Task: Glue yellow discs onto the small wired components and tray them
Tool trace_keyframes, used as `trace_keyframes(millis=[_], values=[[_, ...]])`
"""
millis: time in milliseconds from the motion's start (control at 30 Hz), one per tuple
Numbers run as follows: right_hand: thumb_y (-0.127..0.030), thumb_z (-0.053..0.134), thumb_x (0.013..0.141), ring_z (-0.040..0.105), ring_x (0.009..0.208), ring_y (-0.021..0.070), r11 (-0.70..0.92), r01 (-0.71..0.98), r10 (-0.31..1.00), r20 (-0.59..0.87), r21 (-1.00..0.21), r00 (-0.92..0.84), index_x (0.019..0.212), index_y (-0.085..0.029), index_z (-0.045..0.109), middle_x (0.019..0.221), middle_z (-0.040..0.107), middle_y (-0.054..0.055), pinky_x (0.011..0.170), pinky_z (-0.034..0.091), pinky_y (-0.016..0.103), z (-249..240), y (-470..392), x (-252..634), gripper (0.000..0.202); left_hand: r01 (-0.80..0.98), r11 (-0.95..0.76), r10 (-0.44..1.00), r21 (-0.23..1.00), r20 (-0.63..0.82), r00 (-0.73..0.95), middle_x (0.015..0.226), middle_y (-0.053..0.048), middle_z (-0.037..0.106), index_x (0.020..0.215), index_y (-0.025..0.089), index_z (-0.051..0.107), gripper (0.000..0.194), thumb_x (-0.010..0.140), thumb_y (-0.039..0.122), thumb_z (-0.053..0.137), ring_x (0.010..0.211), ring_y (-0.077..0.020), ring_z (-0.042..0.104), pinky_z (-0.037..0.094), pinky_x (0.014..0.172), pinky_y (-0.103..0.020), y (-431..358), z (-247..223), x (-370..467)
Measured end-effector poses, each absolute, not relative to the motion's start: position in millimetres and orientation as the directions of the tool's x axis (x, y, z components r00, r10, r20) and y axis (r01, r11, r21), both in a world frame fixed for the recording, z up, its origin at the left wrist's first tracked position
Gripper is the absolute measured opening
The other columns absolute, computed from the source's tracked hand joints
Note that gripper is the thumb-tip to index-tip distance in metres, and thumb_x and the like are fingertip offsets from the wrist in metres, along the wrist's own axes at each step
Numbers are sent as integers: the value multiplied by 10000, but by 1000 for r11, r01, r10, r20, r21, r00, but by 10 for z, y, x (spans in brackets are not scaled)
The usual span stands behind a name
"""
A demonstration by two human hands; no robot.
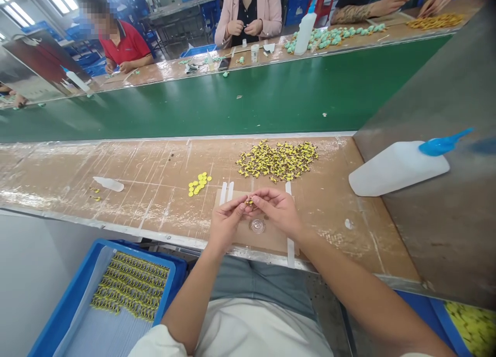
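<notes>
Between the fingertips of both hands is a small yellow-and-black piece, too small to make out fully. My left hand pinches it from one side, and my right hand from the other. Just below the fingers a small clear round dish rests on a taped cardboard sheet. Beyond my hands lies a pile of similar yellow-and-black pieces. To its left are several flat yellow discs.
A white squeeze bottle with a blue nozzle leans by the metal partition at right. A blue tray below left holds rows of pieces. A green conveyor belt runs behind the table; people work across it.
</notes>
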State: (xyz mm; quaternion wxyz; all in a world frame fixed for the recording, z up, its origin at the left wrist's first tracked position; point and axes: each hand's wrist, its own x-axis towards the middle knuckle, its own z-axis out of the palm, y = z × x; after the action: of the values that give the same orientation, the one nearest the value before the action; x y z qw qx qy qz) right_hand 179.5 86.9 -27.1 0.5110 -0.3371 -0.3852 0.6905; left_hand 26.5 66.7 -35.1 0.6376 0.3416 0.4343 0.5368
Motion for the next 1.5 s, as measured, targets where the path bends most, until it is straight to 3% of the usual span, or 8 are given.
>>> trace_keyframes(millis=[167, 233, 333, 600, 833, 1033, 1500], values=[[-416, 809, 729, 695, 635, 147, -69, -340, 993, -31, -938, -116, 895, -203, 753, 755, 731, 27, 556, 599, 254, -264, 828, 2021, 276, -491, 216, 958, 844, -281, -62, 1043, -75, 738, 985, 173, 771, 260, 743, 258, 811, 853, -106, 691, 533, 686, -135, 656, -374, 92], [-386, 802, 743, 668, 604, 134, 22, -219, 998, 36, -975, -60, 873, -211, 766, 772, 733, 34, 524, 570, 243, -323, 753, 2108, 221, -509, 212, 953, 834, -291, -79, 1090, -78, 727, 992, 169, 767, 279, 724, 221, 824, 878, -98, 689, 534, 731, -136, 626, -413, 19], [-327, 776, 779, 690, 714, 158, 180, -14, 984, 180, -984, 17, 858, -219, 770, 868, 743, 53, 601, 576, 259, -469, 603, 2175, 134, -514, 205, 952, 833, -291, -92, 1092, -75, 726, 995, 171, 764, 321, 685, 185, 847, 878, -97, 690, 534, 736, -142, 549, -506, -37], [-215, 684, 867, 680, 846, 166, 370, 256, 914, 399, -893, 70, 941, -219, 736, 933, 725, 53, 740, 560, 288, -670, 398, 2013, 91, -566, 66, 973, 822, -178, -145, 965, -64, 752, 990, 189, 764, 313, 696, 258, 848, 780, -102, 696, 560, 757, -203, 460, -705, -15], [-214, 647, 885, 692, 861, 206, 493, 478, 800, 595, -727, 81, 1022, -221, 725, 947, 724, 84, 797, 578, 365, -731, 309, 1891, 157, -653, 109, 971, 749, -221, -92, 986, -67, 751, 985, 173, 765, 325, 682, 245, 856, 817, -98, 700, 557, 795, -196, 458, -687, -100], [-190, 633, 886, 699, 843, 204, 520, 551, 772, 635, -652, 22, 1033, -218, 729, 940, 725, 92, 771, 582, 353, -725, 300, 1868, 178, -673, 148, 970, 725, -238, -43, 1002, -72, 750, 989, 168, 765, 334, 675, 234, 856, 846, -120, 704, 551, 859, -248, 459, -692, -128], [-149, 623, 873, 691, 844, 212, 526, 525, 794, 607, -669, -21, 1042, -225, 728, 921, 716, 96, 740, 577, 367, -700, 274, 1857, 213, -701, 202, 967, 684, -252, 33, 983, -69, 752, 998, 167, 766, 286, 722, 218, 822, 820, -107, 696, 561, 796, -210, 457, -679, -148]])
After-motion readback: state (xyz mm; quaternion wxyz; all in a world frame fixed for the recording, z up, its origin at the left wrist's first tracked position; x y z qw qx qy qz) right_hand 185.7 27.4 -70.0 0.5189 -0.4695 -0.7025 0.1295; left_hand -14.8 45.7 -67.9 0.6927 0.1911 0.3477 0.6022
